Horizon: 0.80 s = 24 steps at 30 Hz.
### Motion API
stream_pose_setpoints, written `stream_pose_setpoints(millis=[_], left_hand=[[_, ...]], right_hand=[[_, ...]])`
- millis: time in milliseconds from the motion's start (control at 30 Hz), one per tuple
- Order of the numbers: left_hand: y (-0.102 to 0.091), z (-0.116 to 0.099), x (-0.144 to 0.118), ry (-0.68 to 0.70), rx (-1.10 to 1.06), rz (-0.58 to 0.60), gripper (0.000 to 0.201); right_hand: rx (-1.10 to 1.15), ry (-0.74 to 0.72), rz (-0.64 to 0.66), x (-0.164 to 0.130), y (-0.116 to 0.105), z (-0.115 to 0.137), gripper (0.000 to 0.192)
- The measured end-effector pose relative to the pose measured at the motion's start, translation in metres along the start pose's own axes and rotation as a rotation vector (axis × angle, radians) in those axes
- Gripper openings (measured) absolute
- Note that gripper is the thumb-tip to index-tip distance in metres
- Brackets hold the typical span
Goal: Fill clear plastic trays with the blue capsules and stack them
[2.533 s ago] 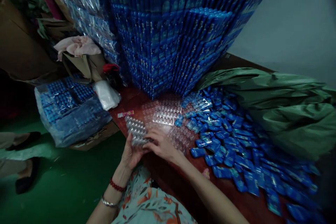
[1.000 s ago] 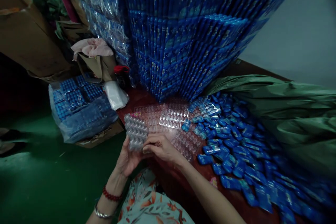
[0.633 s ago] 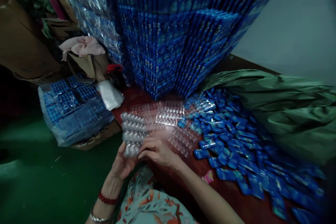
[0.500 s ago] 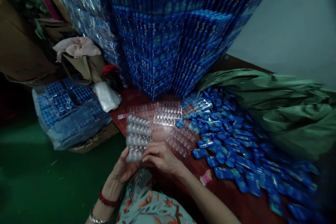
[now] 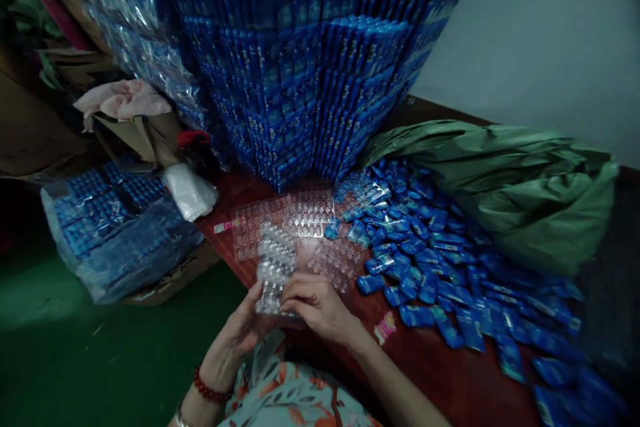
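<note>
A plain grey wall [image 5: 540, 33] rises at 2 o'clock, with a dark brown strip [image 5: 453, 110] along its foot. The green floor [image 5: 130, 360] spreads out at 8 o'clock (a small pale streak marks it). A dark red tabletop [image 5: 420, 373] reaches from the middle toward 5 o'clock. Brown cardboard [image 5: 30, 120] stands around 9 to 10 o'clock. The light is dim and cool, the shade deepest at 9 and 4 o'clock.

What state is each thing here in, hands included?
Bubbled tray: held in both hands
Left fingers: gripping its side
Right fingers: closed at its near edge
Clear trays: lying on the red table, overlapping
Blue packets: loose, heaped
Blue stacks: standing in rows
Green sheet: rumpled
Pink cloth: bunched up
</note>
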State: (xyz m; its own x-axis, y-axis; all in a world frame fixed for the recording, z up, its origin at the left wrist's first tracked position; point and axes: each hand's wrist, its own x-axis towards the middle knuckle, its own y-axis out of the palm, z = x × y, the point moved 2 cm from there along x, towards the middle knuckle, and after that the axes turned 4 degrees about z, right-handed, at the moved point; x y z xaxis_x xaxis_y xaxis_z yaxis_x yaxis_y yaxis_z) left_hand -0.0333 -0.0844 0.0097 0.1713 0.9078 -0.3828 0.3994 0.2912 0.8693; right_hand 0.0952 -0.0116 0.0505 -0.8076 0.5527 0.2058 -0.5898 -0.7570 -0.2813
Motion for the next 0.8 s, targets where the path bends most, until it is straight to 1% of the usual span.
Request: stream_pose_setpoints(millis=[67,133,233,400,467,533,600,667,700,767,800], left_hand=[[0.004,0.002,0.001,-0.016,-0.023,0.003,0.030],[0.007,0.002,0.004,-0.005,-0.040,-0.012,0.029],[0.007,0.004,0.008,0.014,-0.025,-0.033,0.026],[0.001,0.008,0.009,-0.054,0.069,0.016,0.040],[0.000,0.009,0.007,-0.081,0.104,0.042,0.046],[0.000,0.009,0.006,-0.099,0.128,0.051,0.047],[0.002,0.008,0.007,-0.097,0.134,0.057,0.046],[0.007,0.004,0.008,-0.056,0.122,0.075,0.043],[0.010,0.002,0.008,-0.023,0.116,0.086,0.041],[0.017,-0.004,0.008,0.054,0.121,0.109,0.036],[0.019,-0.006,0.008,0.087,0.132,0.121,0.034]], right_hand=[[0.002,0.002,-0.002,-0.003,-0.002,0.000,0.012],[-0.042,-0.006,-0.026,-0.006,-0.002,0.001,0.007],[-0.041,0.005,-0.068,-0.009,-0.001,0.001,0.006],[0.181,0.059,0.000,-0.006,-0.006,-0.007,0.012],[0.206,0.052,0.032,-0.005,-0.009,-0.009,0.014],[0.203,0.028,0.060,-0.005,-0.009,-0.008,0.016],[0.150,-0.013,0.046,-0.007,-0.007,-0.005,0.017],[0.049,-0.067,-0.053,-0.009,-0.002,-0.002,0.016],[-0.002,-0.089,-0.134,-0.009,0.000,-0.001,0.015],[-0.063,-0.088,-0.345,-0.010,0.003,-0.002,0.016],[-0.064,-0.059,-0.460,-0.009,0.003,-0.004,0.016]])
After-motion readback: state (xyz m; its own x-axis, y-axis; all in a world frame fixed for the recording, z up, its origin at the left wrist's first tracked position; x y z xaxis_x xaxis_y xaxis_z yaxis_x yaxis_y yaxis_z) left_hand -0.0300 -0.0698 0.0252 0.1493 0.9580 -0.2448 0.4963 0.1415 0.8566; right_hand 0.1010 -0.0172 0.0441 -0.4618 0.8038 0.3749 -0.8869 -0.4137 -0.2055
